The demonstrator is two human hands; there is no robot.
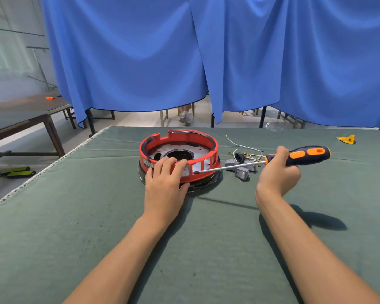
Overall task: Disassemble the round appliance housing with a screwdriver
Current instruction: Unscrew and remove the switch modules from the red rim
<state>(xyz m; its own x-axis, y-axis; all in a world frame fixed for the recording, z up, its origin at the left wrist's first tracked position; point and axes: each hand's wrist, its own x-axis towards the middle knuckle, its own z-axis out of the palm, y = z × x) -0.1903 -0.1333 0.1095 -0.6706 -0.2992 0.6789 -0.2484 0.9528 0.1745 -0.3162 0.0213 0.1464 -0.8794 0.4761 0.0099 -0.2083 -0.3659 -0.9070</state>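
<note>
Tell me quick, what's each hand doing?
Left hand: grips the red housing rim.
Right hand: holds the screwdriver.

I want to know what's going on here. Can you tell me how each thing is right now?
Housing: open on top, sitting on the table.
Left hand: holds the housing's near rim.
Right hand: grips the screwdriver.
Screwdriver: nearly level, tip at the housing's side.
Loose parts: lying beside the housing.
Curtain: drawn.
</note>
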